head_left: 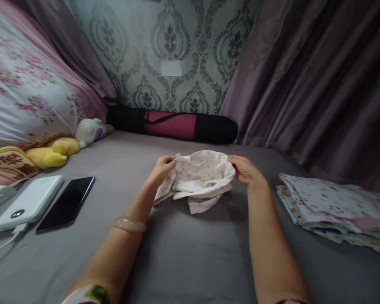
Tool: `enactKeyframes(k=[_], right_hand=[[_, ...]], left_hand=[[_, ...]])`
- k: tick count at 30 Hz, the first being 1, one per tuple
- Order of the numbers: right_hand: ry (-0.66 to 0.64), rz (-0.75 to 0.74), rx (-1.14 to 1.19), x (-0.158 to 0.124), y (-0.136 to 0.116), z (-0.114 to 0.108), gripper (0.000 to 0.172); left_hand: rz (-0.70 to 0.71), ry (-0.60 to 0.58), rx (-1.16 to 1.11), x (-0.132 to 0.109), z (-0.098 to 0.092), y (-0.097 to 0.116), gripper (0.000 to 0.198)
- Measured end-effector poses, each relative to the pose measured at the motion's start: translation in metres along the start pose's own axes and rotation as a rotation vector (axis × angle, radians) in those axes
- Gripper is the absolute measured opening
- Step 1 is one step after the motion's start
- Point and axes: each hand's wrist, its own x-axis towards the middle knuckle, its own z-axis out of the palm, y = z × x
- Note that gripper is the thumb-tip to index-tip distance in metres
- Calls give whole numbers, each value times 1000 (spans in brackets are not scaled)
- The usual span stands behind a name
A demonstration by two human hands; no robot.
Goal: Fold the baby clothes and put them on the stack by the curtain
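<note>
Holding a small off-white printed cloth garment (204, 179) by its opposite sides, gripping one edge narrowly between thumb and fingers of the left hand (163, 167) and the other edge in the right hand (245, 169). Taking the long black-and-pink cylindrical fabric bag (170, 125) as landmark: suspending the garment on the near side of it, above the smooth grey fabric bedsheet (190, 253). Judging from the sagging, bunched folds, probably midway through opening out and straightening the cloth. Calling next, in all likelihood, for even tension at both edges and for freeing the drooping lower folds without losing either pinch.

Cannot make out the right fingertips behind the cloth, nor the garment's full outline or inner layers. Cannot tell about contact between lowest folds and bedsheet. Seeing only part of the folded stack of white, pink-patterned cloth (332, 202), right of the bag and nearer, and of the white plastic socket block (0, 196), left of it and nearer, both cut off by the frame.
</note>
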Motion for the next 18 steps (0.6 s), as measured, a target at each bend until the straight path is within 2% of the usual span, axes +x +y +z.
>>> enactKeyframes(k=[4, 8, 11, 13, 16, 18], right_hand=[[30, -60, -55, -14, -17, -12, 14], [41, -191, -124, -45, -42, -28, 28], [33, -337, -87, -72, -57, -38, 34], [30, -356, -126, -82, -61, -43, 41], [53, -316, -303, -76, -56, -46, 46], [58, -319, -425, -62, -47, -45, 41]], left_hand=[[-27, -49, -17, -3, 3, 13, 27], [-31, -140, -72, -12, 6, 36, 23], [52, -171, -124, -20, 4, 57, 21], [116, -174, -117, -24, -1, 70, 18], [132, -167, -49, -28, -9, 81, 16], [120, -179, 17, -29, -10, 80, 20]])
